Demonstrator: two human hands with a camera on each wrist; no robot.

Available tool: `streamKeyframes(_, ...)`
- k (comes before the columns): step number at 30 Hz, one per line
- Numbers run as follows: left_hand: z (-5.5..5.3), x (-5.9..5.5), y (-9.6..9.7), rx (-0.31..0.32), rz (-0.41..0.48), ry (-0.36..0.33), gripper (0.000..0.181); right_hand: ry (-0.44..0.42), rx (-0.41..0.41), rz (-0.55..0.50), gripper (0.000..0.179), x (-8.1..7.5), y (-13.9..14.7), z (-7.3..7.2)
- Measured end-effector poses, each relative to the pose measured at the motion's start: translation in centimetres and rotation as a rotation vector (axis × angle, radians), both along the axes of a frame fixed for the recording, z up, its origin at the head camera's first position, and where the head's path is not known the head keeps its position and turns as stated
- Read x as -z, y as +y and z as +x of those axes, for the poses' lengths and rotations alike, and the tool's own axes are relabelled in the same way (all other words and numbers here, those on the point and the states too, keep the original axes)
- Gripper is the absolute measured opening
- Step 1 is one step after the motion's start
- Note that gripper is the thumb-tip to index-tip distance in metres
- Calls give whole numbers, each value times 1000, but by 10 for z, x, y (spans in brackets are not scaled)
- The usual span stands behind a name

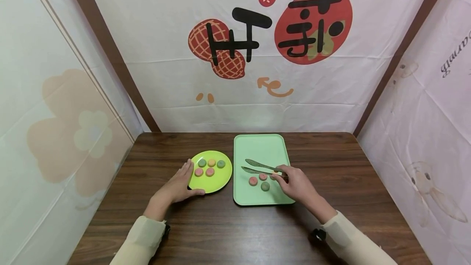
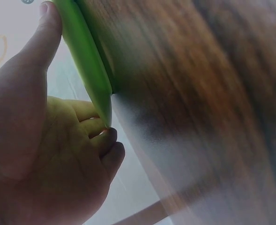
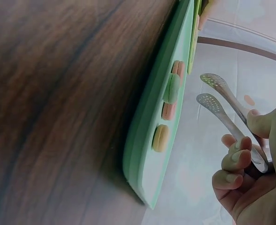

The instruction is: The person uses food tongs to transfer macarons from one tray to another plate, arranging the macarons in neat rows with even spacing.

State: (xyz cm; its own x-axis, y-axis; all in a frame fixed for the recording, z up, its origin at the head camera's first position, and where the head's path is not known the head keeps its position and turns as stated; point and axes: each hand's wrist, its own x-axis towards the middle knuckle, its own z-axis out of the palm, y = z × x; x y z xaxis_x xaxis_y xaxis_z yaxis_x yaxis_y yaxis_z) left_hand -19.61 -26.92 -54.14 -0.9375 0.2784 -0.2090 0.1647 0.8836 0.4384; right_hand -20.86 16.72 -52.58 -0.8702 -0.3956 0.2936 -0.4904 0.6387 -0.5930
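My left hand (image 1: 176, 183) holds the edge of a yellow-green plate (image 1: 217, 184), thumb at the near rim and fingers along the left side. On that plate lie several macarons: pink, blue-green and one yellow (image 1: 211, 162). My right hand (image 1: 299, 184) grips metal tongs (image 3: 229, 96) with perforated tips. Their tips are spread apart over the light green tray (image 1: 257, 147), with nothing between them. Beneath lie two pink macarons (image 1: 253, 181) and a green macaron (image 1: 265, 186). A yellow macaron (image 3: 160, 138) shows in the right wrist view, mostly hidden by my right hand in the head view.
Plate and tray stand side by side on a dark wooden table (image 1: 235, 232), with a narrow gap between. A printed white cloth (image 1: 165, 93) hangs behind the table's far edge, and more cloth hangs at both sides.
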Motion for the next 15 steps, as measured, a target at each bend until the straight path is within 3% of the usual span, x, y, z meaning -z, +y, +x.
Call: streamKeyframes(15,-1,1,0,0,7,7,127,38,1,19,23,5,14,16)
